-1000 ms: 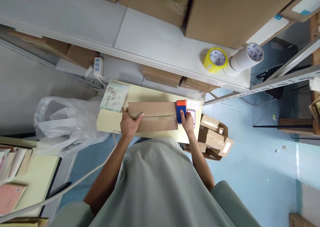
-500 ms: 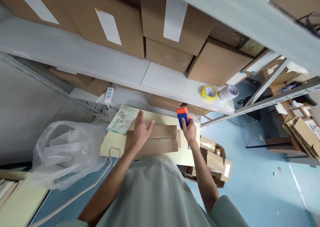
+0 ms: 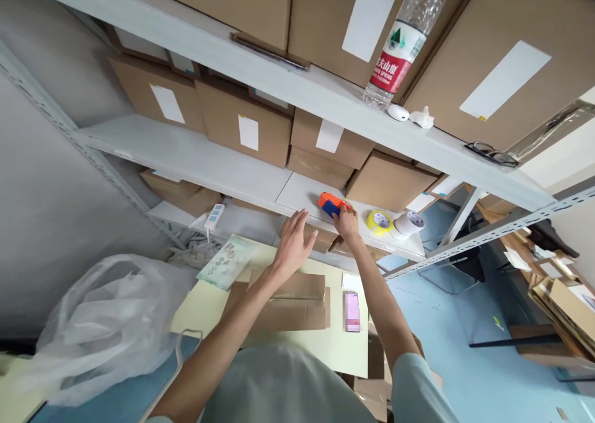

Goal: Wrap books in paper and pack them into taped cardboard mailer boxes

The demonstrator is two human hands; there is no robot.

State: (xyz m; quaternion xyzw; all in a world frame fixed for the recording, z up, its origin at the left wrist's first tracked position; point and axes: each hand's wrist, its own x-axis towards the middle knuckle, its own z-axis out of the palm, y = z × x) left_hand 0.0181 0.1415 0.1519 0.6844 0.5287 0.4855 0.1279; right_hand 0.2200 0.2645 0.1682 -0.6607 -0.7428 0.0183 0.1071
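Note:
My right hand point(image 3: 346, 223) is closed around an orange and blue tape dispenser point(image 3: 331, 204) at the edge of the middle shelf. Whether the dispenser rests on the shelf is hard to tell. With fingers stretched out and nothing in it, my left hand point(image 3: 295, 244) hovers in front of the shelf edge. Below it, a flattish brown cardboard box point(image 3: 292, 314) lies on the pale yellow table point(image 3: 320, 345). A green printed sheet or packet point(image 3: 227, 262) is behind the box on the left, and a phone with a pink screen point(image 3: 352, 312) lies to the right.
Yellow tape point(image 3: 379, 222) and a white roll point(image 3: 409, 224) stand on the middle shelf point(image 3: 232, 162), right of my right hand. The upper shelf holds a water bottle point(image 3: 395, 57) and glasses point(image 3: 491, 154). A plastic bag point(image 3: 111, 324) hangs left; a power strip point(image 3: 214, 216) sits behind.
My right hand has carried the tape dispenser up and forward from over the table to the middle shelf. My left hand has moved forward, off the box. The view has tilted upward.

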